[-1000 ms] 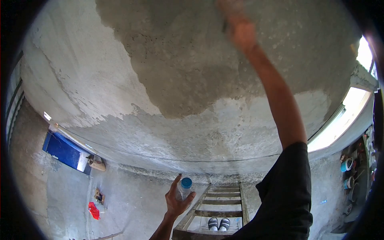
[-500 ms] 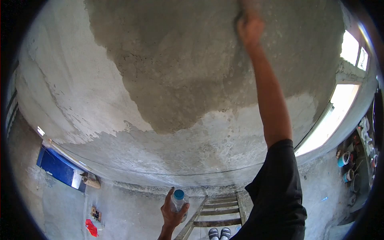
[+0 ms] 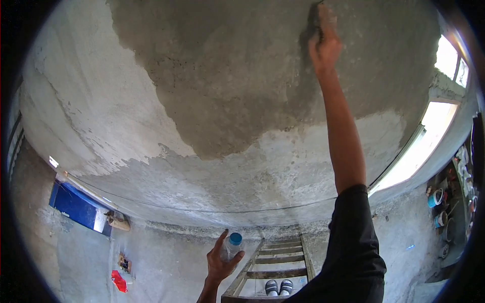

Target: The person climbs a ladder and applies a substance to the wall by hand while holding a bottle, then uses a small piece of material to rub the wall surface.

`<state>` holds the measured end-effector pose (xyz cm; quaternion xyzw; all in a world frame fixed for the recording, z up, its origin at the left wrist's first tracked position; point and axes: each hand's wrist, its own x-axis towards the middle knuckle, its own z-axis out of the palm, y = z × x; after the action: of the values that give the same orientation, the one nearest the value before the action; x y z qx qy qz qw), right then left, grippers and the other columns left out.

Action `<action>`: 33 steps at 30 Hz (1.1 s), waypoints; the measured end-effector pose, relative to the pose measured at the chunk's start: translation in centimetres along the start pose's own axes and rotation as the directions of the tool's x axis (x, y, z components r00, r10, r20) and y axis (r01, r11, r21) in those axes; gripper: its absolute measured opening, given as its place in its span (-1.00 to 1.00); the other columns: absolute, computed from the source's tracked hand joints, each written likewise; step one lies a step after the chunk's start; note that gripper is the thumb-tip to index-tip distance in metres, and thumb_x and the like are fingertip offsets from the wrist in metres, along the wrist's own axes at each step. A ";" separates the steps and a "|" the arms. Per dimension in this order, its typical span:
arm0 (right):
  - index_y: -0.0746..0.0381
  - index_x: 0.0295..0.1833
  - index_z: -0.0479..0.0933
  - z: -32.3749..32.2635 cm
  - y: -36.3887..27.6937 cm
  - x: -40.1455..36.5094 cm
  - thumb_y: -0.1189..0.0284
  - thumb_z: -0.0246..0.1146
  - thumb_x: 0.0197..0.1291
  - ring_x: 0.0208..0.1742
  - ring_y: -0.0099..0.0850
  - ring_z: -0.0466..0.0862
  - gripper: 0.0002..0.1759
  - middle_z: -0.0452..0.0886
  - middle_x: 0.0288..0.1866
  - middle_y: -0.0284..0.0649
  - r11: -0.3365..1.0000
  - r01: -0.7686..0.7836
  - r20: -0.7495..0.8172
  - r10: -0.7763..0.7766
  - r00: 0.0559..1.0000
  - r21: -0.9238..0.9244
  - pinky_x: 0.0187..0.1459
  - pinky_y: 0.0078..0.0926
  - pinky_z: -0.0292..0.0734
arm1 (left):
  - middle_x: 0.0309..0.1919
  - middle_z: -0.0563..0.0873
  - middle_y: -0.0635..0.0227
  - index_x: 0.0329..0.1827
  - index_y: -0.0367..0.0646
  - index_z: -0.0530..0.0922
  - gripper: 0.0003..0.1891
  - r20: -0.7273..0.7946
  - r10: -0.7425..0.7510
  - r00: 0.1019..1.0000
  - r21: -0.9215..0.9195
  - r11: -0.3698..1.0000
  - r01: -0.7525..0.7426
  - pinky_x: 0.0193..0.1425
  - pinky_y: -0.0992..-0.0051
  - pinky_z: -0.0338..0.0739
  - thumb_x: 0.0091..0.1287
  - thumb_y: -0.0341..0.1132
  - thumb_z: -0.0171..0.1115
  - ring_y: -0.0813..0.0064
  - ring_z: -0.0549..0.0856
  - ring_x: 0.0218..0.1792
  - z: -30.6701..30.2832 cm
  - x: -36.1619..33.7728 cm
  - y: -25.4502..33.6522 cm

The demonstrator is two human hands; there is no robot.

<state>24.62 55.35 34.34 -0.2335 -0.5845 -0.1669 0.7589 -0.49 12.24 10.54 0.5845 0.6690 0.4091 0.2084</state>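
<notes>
My left hand [image 3: 221, 263] is wrapped round a clear plastic bottle [image 3: 231, 247] with a blue cap, low in the view beside the ladder. My right hand [image 3: 326, 48] is raised against the wall [image 3: 227, 76], on its dark, damp-looking area. Its fingers are bent round something dark and thin at the wall surface, blurred and too small to name. Lighter grey plaster borders the dark patch on the left and below.
Feet in sandals [image 3: 279, 287] stand on a wooden ladder [image 3: 278, 274]. A blue door [image 3: 76, 206] and a red item [image 3: 119, 281] are at lower left. Bright windows [image 3: 422, 144] and buckets [image 3: 435, 197] lie to the right. A thin cable crosses the lower wall.
My right hand has moved down and slightly right along the wall. My left hand and the bottle have shifted slightly right in the view.
</notes>
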 end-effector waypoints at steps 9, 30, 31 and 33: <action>0.15 0.32 0.39 -8.9 -9.5 -36.1 0.68 0.04 0.08 0.20 -0.18 0.56 -0.39 0.48 0.29 -0.12 0.926 -0.378 0.927 0.121 0.355 0.024 0.15 -0.36 0.51 | -0.21 0.71 -0.03 0.46 -0.10 0.20 -0.18 0.187 -0.101 0.977 0.226 0.973 0.058 -0.14 0.24 0.59 0.18 -0.03 0.36 0.02 0.72 -0.21 -0.2 1.4 1.6; 0.50 0.02 0.50 -25.9 -25.0 -38.5 0.54 0.22 0.21 -0.10 -0.14 0.68 -0.70 0.63 -0.05 0.03 -0.677 -0.596 0.595 0.284 -0.752 -0.432 -0.02 -0.19 0.68 | -0.42 0.64 0.19 0.36 -0.04 0.37 -0.35 0.592 0.000 0.806 0.639 0.610 -0.469 -0.41 0.28 0.56 0.20 -0.05 0.27 0.28 0.70 -0.42 1.8 0.4 2.8; 0.50 0.02 0.50 -25.3 -23.6 -39.6 0.54 0.22 0.21 -0.10 -0.14 0.68 -0.70 0.63 -0.05 0.03 -0.676 -0.596 0.594 0.283 -0.753 -0.434 -0.02 -0.19 0.68 | -0.34 0.65 0.13 0.38 -0.06 0.33 -0.27 0.539 -0.043 0.841 0.614 0.703 -0.358 -0.33 0.27 0.59 0.16 -0.02 0.32 0.22 0.71 -0.36 1.3 1.0 3.4; 0.45 0.05 0.52 -23.6 -20.0 -42.4 0.56 0.24 0.19 -0.05 -0.17 0.69 -0.69 0.64 -0.02 0.05 -0.339 -0.644 0.618 0.196 -0.761 -0.686 0.03 -0.35 0.65 | -0.27 0.66 0.07 0.41 -0.09 0.29 -0.19 0.487 -0.093 0.869 0.571 0.787 -0.236 -0.24 0.26 0.61 0.11 0.02 0.38 0.17 0.72 -0.29 0.9 1.4 3.2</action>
<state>22.11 24.88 -8.27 -0.4412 -0.3948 0.8012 0.0875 1.81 13.82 12.90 0.7296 0.6662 0.0156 0.1537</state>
